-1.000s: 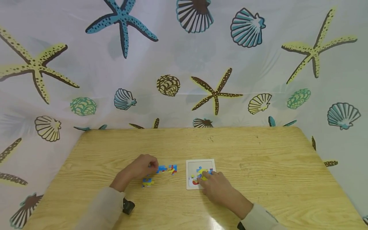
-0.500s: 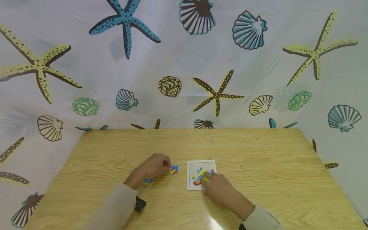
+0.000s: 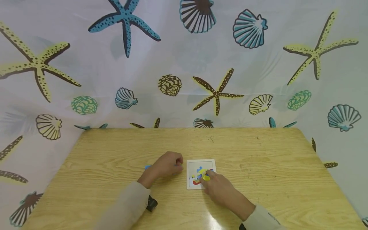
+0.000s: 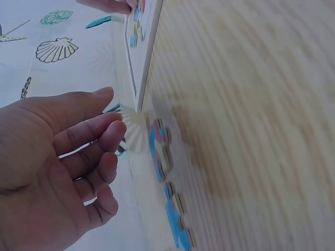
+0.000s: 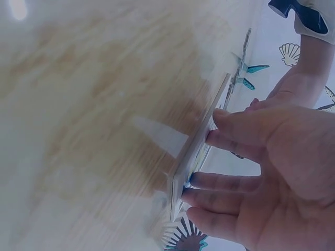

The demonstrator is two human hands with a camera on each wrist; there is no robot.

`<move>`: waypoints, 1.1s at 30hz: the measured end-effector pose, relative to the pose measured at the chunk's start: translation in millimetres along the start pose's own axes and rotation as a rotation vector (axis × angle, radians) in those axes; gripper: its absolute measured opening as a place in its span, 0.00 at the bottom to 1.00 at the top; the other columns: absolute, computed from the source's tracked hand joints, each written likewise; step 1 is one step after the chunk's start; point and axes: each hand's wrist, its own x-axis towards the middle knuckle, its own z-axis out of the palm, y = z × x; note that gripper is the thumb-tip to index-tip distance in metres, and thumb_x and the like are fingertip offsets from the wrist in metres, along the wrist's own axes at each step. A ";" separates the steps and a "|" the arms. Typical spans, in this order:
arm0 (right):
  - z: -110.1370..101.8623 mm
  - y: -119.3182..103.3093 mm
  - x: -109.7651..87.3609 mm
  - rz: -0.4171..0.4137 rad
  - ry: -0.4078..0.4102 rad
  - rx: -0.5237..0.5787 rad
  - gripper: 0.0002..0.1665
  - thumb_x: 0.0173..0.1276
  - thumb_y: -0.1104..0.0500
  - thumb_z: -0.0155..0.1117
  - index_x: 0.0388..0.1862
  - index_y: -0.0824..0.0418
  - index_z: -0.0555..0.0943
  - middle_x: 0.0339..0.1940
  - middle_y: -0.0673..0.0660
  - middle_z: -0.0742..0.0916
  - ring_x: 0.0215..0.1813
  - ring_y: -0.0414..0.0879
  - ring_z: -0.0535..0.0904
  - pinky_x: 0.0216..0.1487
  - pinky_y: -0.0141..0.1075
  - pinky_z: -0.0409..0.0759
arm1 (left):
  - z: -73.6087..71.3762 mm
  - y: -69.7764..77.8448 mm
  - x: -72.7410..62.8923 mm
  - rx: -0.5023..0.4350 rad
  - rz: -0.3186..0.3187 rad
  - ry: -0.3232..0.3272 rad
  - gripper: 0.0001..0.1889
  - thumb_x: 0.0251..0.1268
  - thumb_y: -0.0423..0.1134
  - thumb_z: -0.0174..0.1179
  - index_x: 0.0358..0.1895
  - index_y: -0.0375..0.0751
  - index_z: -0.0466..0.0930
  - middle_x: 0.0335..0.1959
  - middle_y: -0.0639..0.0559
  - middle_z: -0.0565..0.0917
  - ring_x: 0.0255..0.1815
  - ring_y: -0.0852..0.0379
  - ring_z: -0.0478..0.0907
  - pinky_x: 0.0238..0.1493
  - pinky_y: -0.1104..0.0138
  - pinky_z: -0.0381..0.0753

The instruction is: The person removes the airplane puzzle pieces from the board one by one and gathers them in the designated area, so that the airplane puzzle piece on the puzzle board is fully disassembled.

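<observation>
My left hand [image 3: 168, 164] hovers over the table, just left of a white-framed puzzle board [image 3: 201, 160]. The left wrist view shows its fingers loosely bent, with nothing between thumb and fingers. Beneath it on the wood lie two jigsaw pieces, one blue and red [image 4: 158, 151] and one mostly blue [image 4: 176, 225]. My right hand [image 3: 218, 188] rests on the board's right part, fingertips on the pieces in it. A yellow and blue jigsaw piece [image 3: 201, 171] shows inside the frame beside those fingertips, and the hand covers the lower right corner.
Another blue piece [image 3: 148, 166] peeks out behind the left wrist. The wooden table [image 3: 258, 153] reaches back to a white cloth [image 3: 184, 108] printed with starfish and shells. A black strap [image 3: 151, 203] sits at the left wrist.
My left hand has moved right, from over the loose pieces to right beside the board. The right hand stays at the board, its fingers shifting only slightly.
</observation>
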 end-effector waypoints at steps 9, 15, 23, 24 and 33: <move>-0.6 2.0 -1.8 -0.017 0.029 0.029 0.22 0.64 0.55 0.64 0.58 0.57 0.80 0.55 0.65 0.79 0.44 0.49 0.82 0.41 0.32 0.80 | 9.4 18.8 13.2 0.053 -0.017 -0.006 0.12 0.56 0.38 0.67 0.42 0.38 0.82 0.31 0.53 0.79 0.32 0.58 0.70 0.38 0.65 0.74; -1.2 3.3 0.7 -0.020 0.030 -0.006 0.21 0.65 0.55 0.62 0.57 0.57 0.80 0.51 0.65 0.81 0.47 0.50 0.81 0.39 0.33 0.81 | 13.3 28.4 18.9 0.036 0.025 -0.028 0.14 0.55 0.37 0.68 0.44 0.36 0.80 0.35 0.50 0.80 0.35 0.57 0.72 0.43 0.62 0.74; -3.6 4.9 1.3 -0.062 0.012 -0.022 0.17 0.66 0.52 0.61 0.52 0.55 0.83 0.49 0.63 0.85 0.52 0.51 0.80 0.42 0.36 0.82 | 19.2 38.5 23.8 0.046 0.042 -0.087 0.17 0.55 0.37 0.68 0.47 0.36 0.79 0.39 0.49 0.81 0.40 0.56 0.73 0.48 0.61 0.74; -3.7 5.5 1.2 -0.067 0.011 -0.009 0.17 0.67 0.53 0.61 0.52 0.56 0.83 0.49 0.64 0.84 0.52 0.52 0.81 0.43 0.37 0.83 | 19.8 39.3 24.4 0.050 0.039 -0.092 0.17 0.55 0.38 0.68 0.47 0.36 0.79 0.39 0.50 0.81 0.41 0.56 0.72 0.48 0.61 0.74; -3.1 8.8 1.6 -0.127 0.003 -0.034 0.16 0.67 0.52 0.61 0.51 0.54 0.84 0.46 0.59 0.87 0.54 0.52 0.81 0.48 0.36 0.81 | 29.1 43.3 30.2 0.065 0.009 -0.118 0.17 0.53 0.39 0.69 0.46 0.38 0.80 0.36 0.53 0.78 0.39 0.58 0.69 0.43 0.65 0.72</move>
